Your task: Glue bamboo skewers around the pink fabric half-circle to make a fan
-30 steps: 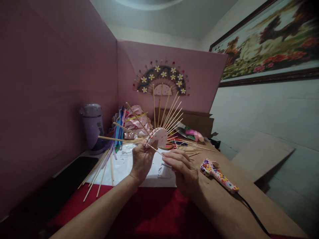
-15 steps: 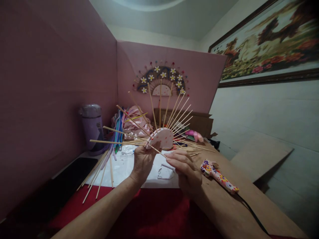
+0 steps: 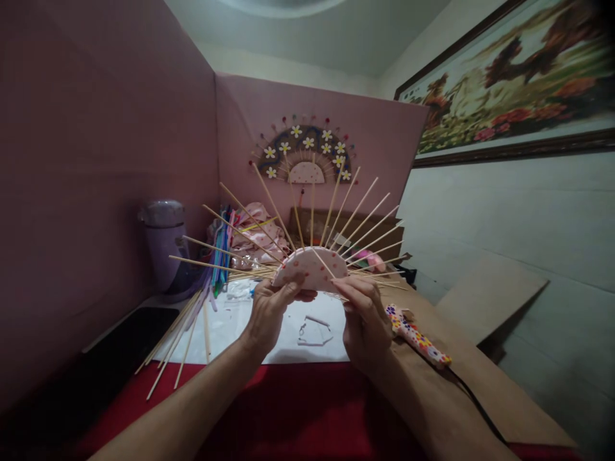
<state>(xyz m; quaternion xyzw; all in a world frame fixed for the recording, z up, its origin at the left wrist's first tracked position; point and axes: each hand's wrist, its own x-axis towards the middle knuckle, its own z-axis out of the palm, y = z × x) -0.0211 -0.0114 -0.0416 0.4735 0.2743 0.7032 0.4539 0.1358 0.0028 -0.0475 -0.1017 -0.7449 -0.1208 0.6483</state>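
My left hand (image 3: 271, 312) grips the lower left of a half-round, pink, spotted fabric-covered piece (image 3: 312, 267), thumb in front and fingers behind. Thin wooden sticks (image 3: 269, 208) fan out from its curved edge like rays. My right hand (image 3: 362, 314) is closed on a short loose stick (image 3: 323, 262) that slants up and left across the front of the piece. These right fingers are at the piece's lower right corner; whether they also press on it I cannot tell.
A finished-looking fan with white flowers (image 3: 307, 150) hangs on the pink board behind. Left stand a purple tumbler (image 3: 166, 246) and pipe cleaners (image 3: 221, 246). Loose sticks (image 3: 185, 339) lie on the white sheet (image 3: 230, 333). A flower-patterned glue gun (image 3: 418, 336) with a cord rests on brown cardboard, right.
The half-round piece has turned to face me more squarely, its sticks now spread evenly to both sides. My right hand's stick has swung from below the left corner to across its front.
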